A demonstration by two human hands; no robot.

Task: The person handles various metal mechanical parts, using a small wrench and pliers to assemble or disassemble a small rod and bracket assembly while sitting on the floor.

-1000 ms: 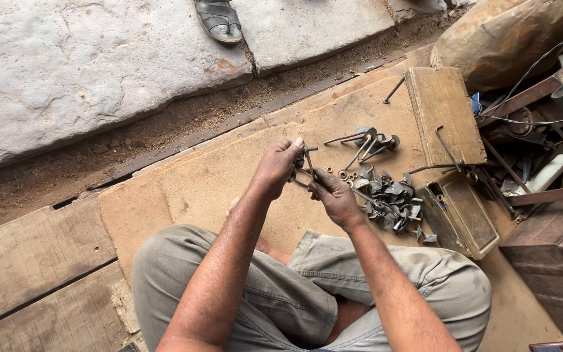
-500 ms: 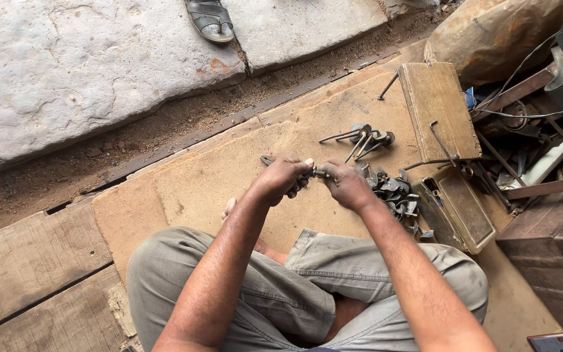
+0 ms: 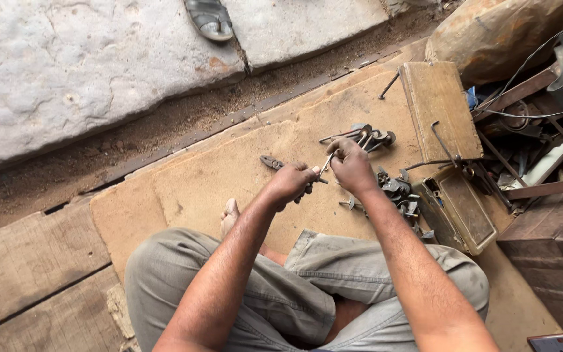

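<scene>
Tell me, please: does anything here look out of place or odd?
One thing: a lone sandal lies on the stone slab, far from the hands and the metal parts on the board.

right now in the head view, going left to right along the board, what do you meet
bare foot → pliers → left hand → right hand → pile of metal parts → open wooden box

Bare board [image 3: 229, 176] leftward; metal parts [image 3: 395, 192] crowding right.
</scene>
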